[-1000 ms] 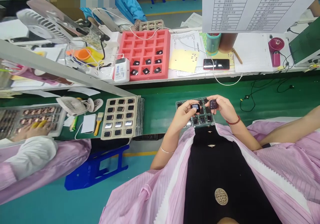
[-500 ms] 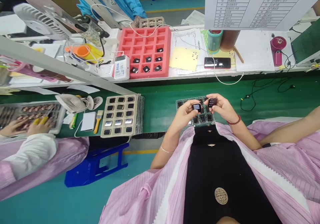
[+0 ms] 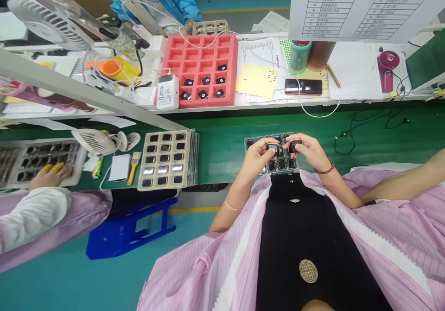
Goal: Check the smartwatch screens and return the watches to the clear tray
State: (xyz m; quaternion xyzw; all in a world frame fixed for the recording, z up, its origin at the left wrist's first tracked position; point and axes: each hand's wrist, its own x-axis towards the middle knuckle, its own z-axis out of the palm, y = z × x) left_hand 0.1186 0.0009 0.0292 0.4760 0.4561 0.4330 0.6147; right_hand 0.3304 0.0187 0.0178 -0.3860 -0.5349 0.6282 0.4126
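The left hand point(image 3: 256, 157) pinches a watch point(image 3: 274, 148) between thumb and fingers, its screen turned up and showing a square code. Just beside it, at three o'clock, the right hand point(image 3: 309, 150) grips a second watch point(image 3: 292, 145), dark-faced and partly covered by the thumb. The two watches sit side by side with a narrow gap between them, each nearest its own hand. Both are over the clear tray point(image 3: 269, 136), whose long side runs from nine to three o'clock; more watches fill its visible pockets, those towards six o'clock being plainest.

From the hands, the pale tray stack point(image 3: 188, 151) lies at nine o'clock, well apart, and the red foam tray point(image 3: 235, 51) at ten. The phone point(image 3: 309, 87) lies near one o'clock, on the shelf point(image 3: 278, 103).
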